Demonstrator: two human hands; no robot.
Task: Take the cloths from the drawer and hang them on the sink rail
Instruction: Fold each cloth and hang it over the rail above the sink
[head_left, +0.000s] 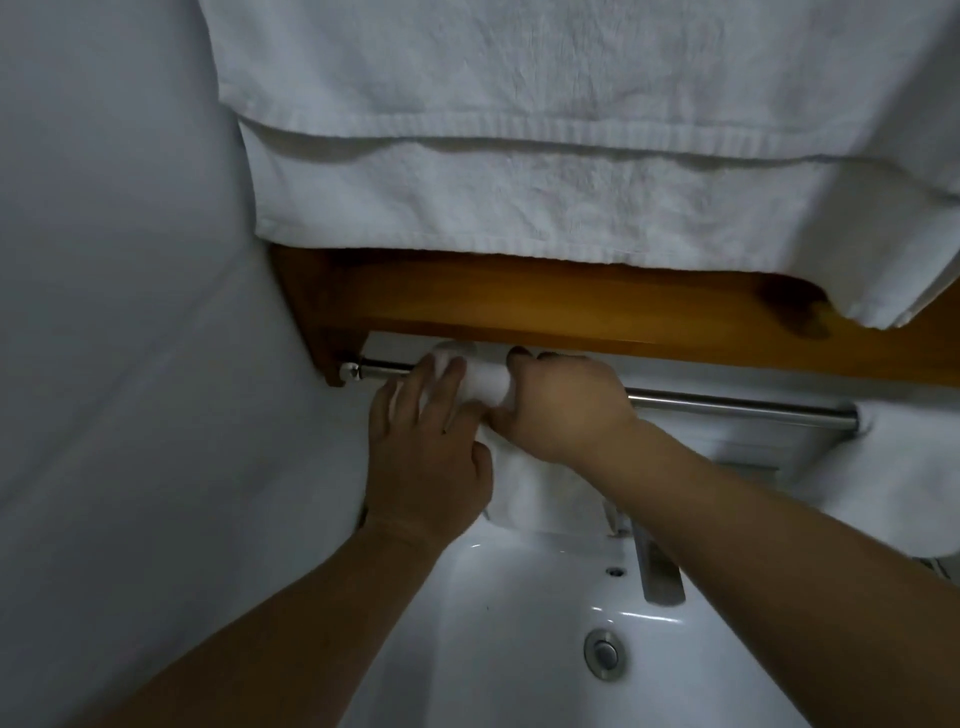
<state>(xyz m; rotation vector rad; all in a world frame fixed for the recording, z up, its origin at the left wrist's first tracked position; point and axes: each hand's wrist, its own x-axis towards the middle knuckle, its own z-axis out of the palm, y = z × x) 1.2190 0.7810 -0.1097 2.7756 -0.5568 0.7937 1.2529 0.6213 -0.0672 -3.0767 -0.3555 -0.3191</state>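
Two bare hands work at a metal rail (727, 408) fixed under a wooden shelf (571, 306), above a white sink (519, 649). A small white cloth (485, 382) is draped over the left part of the rail, and its lower end hangs down towards the sink's back edge. The left hand (426, 447) lies flat on the cloth with its fingers (441, 384) spread slightly apart, pressing near the rail's left end. The right hand (563, 410) is just beside it, its fingers curled tight over the top of the cloth and the rail.

The rail's left bracket sits close to a white wall (130, 312), which leaves little room on that side. To the right of the hands the rail runs bare to its far end, where another white cloth (909, 478) hangs. The gap between rail and shelf is narrow. Large white towels (571, 156) hang over the shelf's front edge. Below, a metal tap (660, 571) and a round drain (602, 653) show in the basin. The room is dim.
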